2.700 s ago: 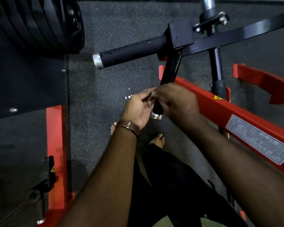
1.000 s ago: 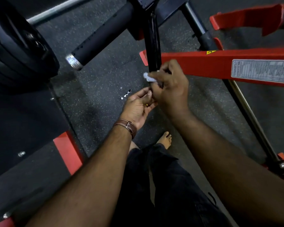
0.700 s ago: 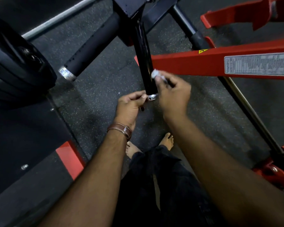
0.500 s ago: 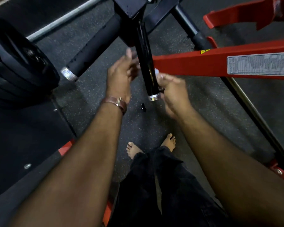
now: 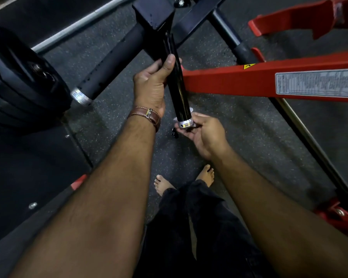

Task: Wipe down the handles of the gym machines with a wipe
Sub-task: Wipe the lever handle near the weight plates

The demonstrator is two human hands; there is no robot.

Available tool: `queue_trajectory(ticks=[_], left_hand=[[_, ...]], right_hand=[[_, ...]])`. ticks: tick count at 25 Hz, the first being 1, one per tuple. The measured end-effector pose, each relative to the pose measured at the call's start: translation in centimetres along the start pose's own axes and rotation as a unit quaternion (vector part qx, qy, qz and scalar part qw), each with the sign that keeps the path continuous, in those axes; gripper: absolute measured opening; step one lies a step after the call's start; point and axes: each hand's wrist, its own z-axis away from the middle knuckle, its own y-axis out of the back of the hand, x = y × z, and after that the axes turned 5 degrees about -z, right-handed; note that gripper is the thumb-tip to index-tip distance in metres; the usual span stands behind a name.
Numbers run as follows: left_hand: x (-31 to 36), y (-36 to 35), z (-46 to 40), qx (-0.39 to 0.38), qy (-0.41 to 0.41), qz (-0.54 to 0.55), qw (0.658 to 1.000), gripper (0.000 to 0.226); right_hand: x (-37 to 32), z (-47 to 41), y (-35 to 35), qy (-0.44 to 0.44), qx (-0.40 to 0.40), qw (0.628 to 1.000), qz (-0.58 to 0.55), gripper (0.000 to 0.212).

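A glossy black handle (image 5: 179, 91) with a silver end cap (image 5: 184, 124) hangs down from the machine's black bracket (image 5: 153, 13). My left hand (image 5: 152, 85) grips the handle's upper part, thumb along its front. My right hand (image 5: 202, 133) cups the silver end cap from below, fingers curled around it. Small white bits of the wipe (image 5: 189, 109) show beside the handle just above my right hand; most of the wipe is hidden. A second, matte black handle (image 5: 109, 63) with a silver end juts out to the left.
A stack of black weight plates (image 5: 18, 77) sits at the left on a bar. The red machine frame (image 5: 239, 81) with a label runs to the right. A dark steel rod (image 5: 309, 145) slants to a red foot. My bare feet (image 5: 205, 174) stand on grey rubber floor.
My left hand has risen and closed around the upper handle. My right hand has dropped from beside the handle to cup its silver end cap.
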Motion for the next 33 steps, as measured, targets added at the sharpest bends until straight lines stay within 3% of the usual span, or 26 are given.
queue_trajectory(ticks=[5, 8, 9, 11, 13, 14, 15, 16, 17, 19, 20, 22, 24, 27, 30, 32, 33], left_hand=[[0.0, 0.2, 0.1, -0.001, 0.000, -0.005, 1.000, 0.013], [-0.3, 0.6, 0.7, -0.026, 0.011, -0.021, 0.999, 0.011], [-0.4, 0.9, 0.9, -0.035, 0.009, -0.027, 0.999, 0.011], [-0.5, 1.2, 1.0, -0.047, 0.002, -0.029, 0.998, 0.014], [-0.5, 1.2, 1.1, -0.046, -0.005, -0.035, 0.998, 0.018], [-0.4, 1.3, 1.1, -0.046, -0.006, -0.042, 0.998, 0.020], [-0.3, 1.3, 1.1, -0.046, -0.006, -0.051, 0.998, 0.022], [-0.2, 1.4, 1.0, -0.047, -0.006, -0.058, 0.997, 0.022], [-0.2, 1.5, 1.0, -0.049, -0.005, -0.062, 0.997, 0.023], [-0.3, 1.6, 0.9, -0.054, -0.002, -0.063, 0.997, 0.024], [-0.3, 1.6, 0.9, -0.054, -0.001, -0.064, 0.997, 0.025], [-0.2, 1.5, 1.0, -0.051, 0.000, -0.065, 0.997, 0.026], [-0.1, 1.5, 1.0, -0.051, -0.001, -0.064, 0.997, 0.023], [0.3, 1.5, 0.9, -0.061, 0.003, -0.073, 0.995, 0.023], [0.1, 1.8, 0.9, -0.064, 0.005, -0.073, 0.995, 0.025], [-0.2, 1.7, 1.1, -0.056, 0.002, -0.065, 0.996, 0.020], [-0.3, 1.6, 1.1, -0.051, 0.003, -0.061, 0.997, 0.019]], right_hand=[[-2.2, -2.5, -2.0, 0.028, -0.011, 0.998, 0.059, 0.033], [0.6, 0.5, -0.8, 0.047, 0.120, 0.991, 0.025, 0.019], [1.9, 1.6, -0.4, 0.095, 0.173, 0.980, 0.030, 0.016], [3.8, 2.4, -0.4, 0.260, 0.238, 0.914, 0.199, 0.020], [4.8, 2.7, -1.1, 0.399, 0.227, 0.809, 0.367, 0.025], [4.8, 2.4, -1.4, 0.441, 0.215, 0.772, 0.405, 0.026], [4.5, 2.1, -1.9, 0.459, 0.209, 0.761, 0.409, 0.025], [4.0, 1.7, -2.2, 0.441, 0.212, 0.784, 0.381, 0.024], [3.4, 1.1, -2.2, 0.380, 0.223, 0.842, 0.311, 0.024], [1.5, -0.2, -2.0, 0.160, 0.187, 0.969, 0.040, 0.025], [0.9, -0.5, -1.9, 0.043, 0.130, 0.983, -0.120, 0.026], [0.8, 0.0, -1.8, -0.093, 0.073, 0.929, -0.350, 0.025], [1.4, 1.3, -2.1, -0.131, 0.093, 0.884, -0.438, 0.024], [0.5, 2.2, -1.8, -0.129, 0.159, 0.897, -0.392, 0.023], [-0.7, 2.0, -3.0, -0.035, 0.249, 0.958, -0.136, 0.016], [-0.8, 1.4, -4.7, 0.060, 0.326, 0.943, -0.040, 0.010], [-0.8, 1.2, -5.3, 0.068, 0.352, 0.933, -0.041, 0.013]])
